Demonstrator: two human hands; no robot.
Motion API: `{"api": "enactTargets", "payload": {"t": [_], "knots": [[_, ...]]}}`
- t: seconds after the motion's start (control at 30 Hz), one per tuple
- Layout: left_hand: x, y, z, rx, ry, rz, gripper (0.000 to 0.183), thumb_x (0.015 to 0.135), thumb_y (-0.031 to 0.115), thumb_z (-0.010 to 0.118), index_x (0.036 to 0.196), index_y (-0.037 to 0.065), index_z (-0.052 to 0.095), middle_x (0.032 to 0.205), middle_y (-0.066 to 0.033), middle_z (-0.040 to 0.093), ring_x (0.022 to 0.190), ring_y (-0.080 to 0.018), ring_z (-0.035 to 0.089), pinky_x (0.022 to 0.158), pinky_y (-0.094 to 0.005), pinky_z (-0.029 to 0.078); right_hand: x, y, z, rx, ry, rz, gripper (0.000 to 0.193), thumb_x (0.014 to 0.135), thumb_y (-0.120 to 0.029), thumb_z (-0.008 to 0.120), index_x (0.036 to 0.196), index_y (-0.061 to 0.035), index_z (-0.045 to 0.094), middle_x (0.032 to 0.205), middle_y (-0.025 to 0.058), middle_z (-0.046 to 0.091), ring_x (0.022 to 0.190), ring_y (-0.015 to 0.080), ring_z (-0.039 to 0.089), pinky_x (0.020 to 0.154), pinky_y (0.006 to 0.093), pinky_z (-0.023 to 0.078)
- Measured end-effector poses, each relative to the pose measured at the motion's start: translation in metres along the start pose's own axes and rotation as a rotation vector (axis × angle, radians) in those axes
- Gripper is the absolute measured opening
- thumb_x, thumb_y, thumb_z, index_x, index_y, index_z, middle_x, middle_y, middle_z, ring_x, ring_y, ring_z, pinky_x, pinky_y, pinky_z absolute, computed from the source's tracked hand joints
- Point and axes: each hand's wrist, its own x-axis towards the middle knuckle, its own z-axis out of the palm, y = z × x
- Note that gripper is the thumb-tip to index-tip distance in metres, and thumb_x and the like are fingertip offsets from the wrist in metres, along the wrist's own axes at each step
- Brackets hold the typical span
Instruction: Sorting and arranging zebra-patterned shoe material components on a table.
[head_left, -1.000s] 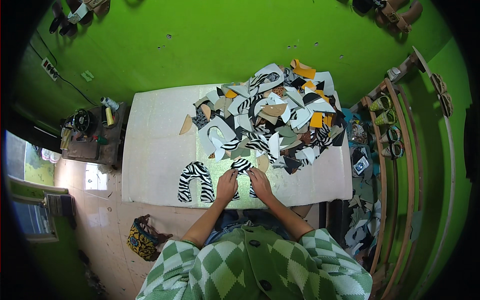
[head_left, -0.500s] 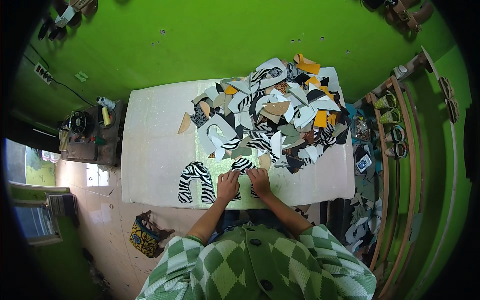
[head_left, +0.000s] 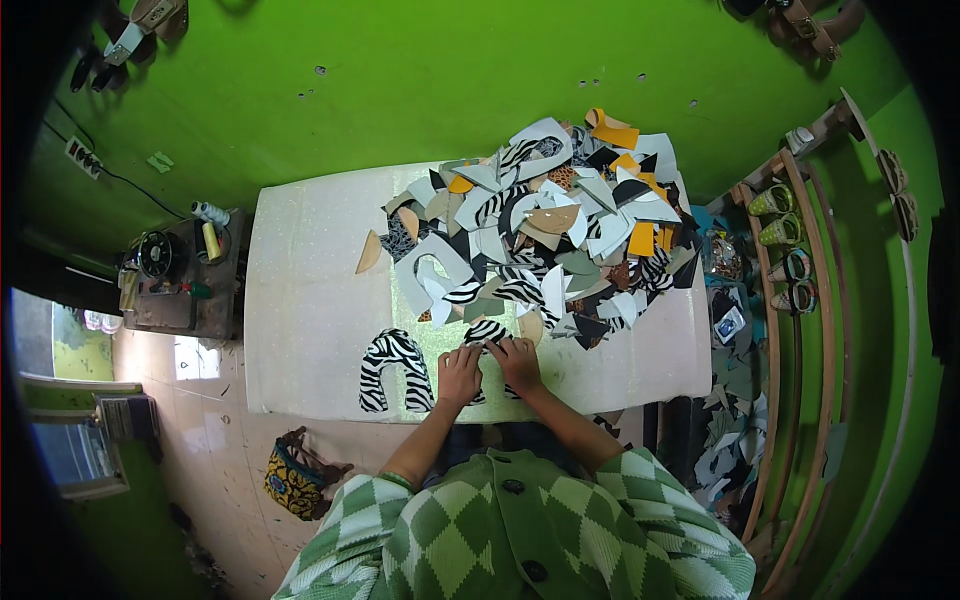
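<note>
My left hand (head_left: 460, 373) and my right hand (head_left: 519, 366) are side by side near the table's front edge, fingers curled together over a zebra-print piece (head_left: 487, 330). It looks like a curved, arch-shaped cut piece with black and white stripes. Its rounded top shows above my fingers and its lower ends peek out beneath them; the middle is hidden by my hands. Just left of my left hand, a stack or layer of similar zebra-print arches (head_left: 395, 345) lies flat, open ends toward me.
A large heap of offcuts (head_left: 550, 220) in white, grey, black, tan and yellow covers the far right of the white table (head_left: 310, 290). A small side table (head_left: 165, 313) with thread spools stands left. A patterned bag (head_left: 293, 483) is on the floor. Sandals (head_left: 780, 232) hang on a wooden rack at right.
The whole view has shifted very slightly. Both hands stay on the same zebra-print piece, with only a slight change in the fingers; the offcuts and arches lie as before.
</note>
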Motion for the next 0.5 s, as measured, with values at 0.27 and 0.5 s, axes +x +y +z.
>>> {"api": "enactTargets", "payload": {"t": [0.27,0.5], "knots": [[-0.009,-0.001,0.005,0.112,0.025,0.003,0.04,0.075,0.015,0.054,0.114,0.007,0.053,0.103,-0.0067,0.054,0.096,-0.0203,0.048,0.085,-0.0379,0.033,0.002,-0.008,-0.003,-0.155,-0.073,-0.068,0.034,0.077,-0.016,0.053,0.11,-0.0133,0.058,0.086,0.0029,0.048,0.081,0.0173,0.048,0.073,0.0357,0.038],[-0.008,0.001,0.002,0.109,0.05,0.0,0.041,0.075,0.015,0.054,0.115,0.008,0.053,0.102,-0.0052,0.053,0.095,-0.0191,0.048,0.085,-0.038,0.032,-0.01,0.005,-0.016,-0.203,-0.199,0.076,0.034,0.079,-0.014,0.051,0.112,-0.016,0.058,0.088,0.0042,0.048,0.085,0.0185,0.047,0.07,0.0352,0.036]]}}
